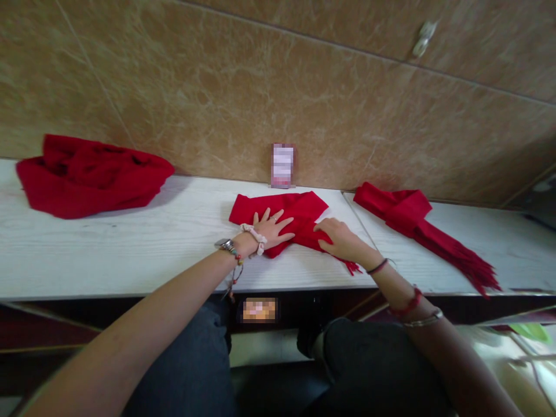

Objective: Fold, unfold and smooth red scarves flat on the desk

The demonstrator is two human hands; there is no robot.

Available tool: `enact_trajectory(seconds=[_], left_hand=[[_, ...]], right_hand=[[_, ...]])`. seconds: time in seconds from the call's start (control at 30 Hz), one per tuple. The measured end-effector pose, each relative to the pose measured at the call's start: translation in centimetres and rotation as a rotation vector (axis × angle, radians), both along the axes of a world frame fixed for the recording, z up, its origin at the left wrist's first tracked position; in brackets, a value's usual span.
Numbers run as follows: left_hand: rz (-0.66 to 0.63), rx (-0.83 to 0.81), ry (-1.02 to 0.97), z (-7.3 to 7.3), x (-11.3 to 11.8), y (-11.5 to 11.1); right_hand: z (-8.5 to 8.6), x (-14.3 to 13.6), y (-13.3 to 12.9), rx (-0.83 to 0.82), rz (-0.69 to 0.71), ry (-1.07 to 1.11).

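Observation:
A red scarf (299, 209) lies folded across itself in the middle of the white table, its short fringe pointing toward the front right. My left hand (271, 230) rests on the scarf with its fingers spread. At the scarf's right part is my right hand (341, 238), its fingers curved over the cloth and the thumb near its lower edge; whether it pinches any cloth cannot be made out. A second red scarf (408, 214), looped over itself with a long fringed tail, lies to the right of my hands.
Bunched red cloth (95, 176) sits at the left of the white table (108, 255). Behind the table rises a brown marbled wall (217, 98), with a phone-like object (282, 166) leaning there. A white cable (424, 39) is on the wall. My legs are below the table's front edge.

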State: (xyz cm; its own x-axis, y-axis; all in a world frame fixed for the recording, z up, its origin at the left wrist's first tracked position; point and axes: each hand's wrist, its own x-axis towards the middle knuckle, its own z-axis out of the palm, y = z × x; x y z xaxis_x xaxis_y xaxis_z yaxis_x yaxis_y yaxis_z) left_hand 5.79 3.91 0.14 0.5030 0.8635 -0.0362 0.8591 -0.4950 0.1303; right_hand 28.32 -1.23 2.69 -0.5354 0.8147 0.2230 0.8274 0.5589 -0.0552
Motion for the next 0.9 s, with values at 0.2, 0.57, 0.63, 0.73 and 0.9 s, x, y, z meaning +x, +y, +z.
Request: enact_trajectory(seconds=[0.2, 0.57, 0.63, 0.73, 0.9], left_hand=[[-0.004, 0.01, -0.01, -0.4, -0.4, 0.1], [-0.096, 0.106, 0.007, 0.7, 0.8, -1.0], [-0.2, 0.151, 0.033, 0.8, 1.4, -1.6], [-0.296, 0.174, 0.083, 0.7, 2.1, -2.2], [-0.425, 0.294, 0.124, 0.9, 2.9, -2.6]], right_hand=[[-0.4, 2.3, -0.7, -0.221, -0.071, -0.328], [0.2, 3.9, -0.2, 0.014, -0.202, -0.128], [-0.4, 2.0, 0.3, -0.034, -0.116, -0.096], [-0.8, 0.8, 0.4, -0.133, -0.032, -0.124], [-0.3, 2.2, 0.7, -0.16, 0.045, -0.014]])
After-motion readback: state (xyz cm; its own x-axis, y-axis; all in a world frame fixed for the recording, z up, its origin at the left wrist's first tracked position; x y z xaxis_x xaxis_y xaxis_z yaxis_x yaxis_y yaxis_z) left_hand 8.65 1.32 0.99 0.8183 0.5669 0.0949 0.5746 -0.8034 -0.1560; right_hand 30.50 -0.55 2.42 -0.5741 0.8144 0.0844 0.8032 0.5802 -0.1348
